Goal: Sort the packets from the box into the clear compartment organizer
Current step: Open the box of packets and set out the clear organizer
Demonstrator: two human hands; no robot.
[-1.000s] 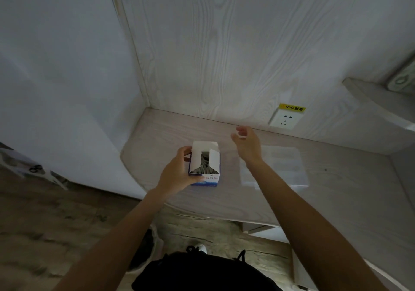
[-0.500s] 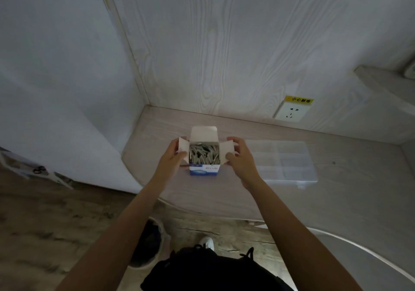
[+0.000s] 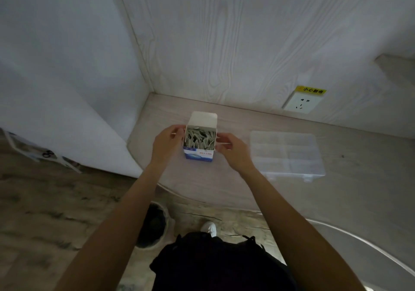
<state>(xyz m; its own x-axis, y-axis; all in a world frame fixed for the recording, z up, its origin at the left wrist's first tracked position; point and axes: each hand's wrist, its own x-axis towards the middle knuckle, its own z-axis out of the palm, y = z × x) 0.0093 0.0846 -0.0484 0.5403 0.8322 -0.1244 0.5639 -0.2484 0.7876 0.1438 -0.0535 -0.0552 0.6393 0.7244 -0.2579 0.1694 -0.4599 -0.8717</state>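
Observation:
A small white and blue box (image 3: 198,155) stands open on the pale wooden desk (image 3: 224,178), its lid flap tilted back. Several grey packets (image 3: 198,138) fill it to the top. My left hand (image 3: 165,145) pinches the left side flap of the box. My right hand (image 3: 233,150) pinches the right side flap and holds it outward. The clear compartment organizer (image 3: 286,153) lies flat on the desk just right of my right hand, its lid closed as far as I can tell.
A wall socket (image 3: 299,103) with a yellow label sits on the wood-grain back wall. A white panel bounds the desk on the left. Below the desk's curved front edge are a dark bin (image 3: 153,225) and a white shoe (image 3: 208,227).
My right hand came down from the air to the box's right flap. Both hands have spread the side flaps, exposing the packets. The camera view shifted left and closer.

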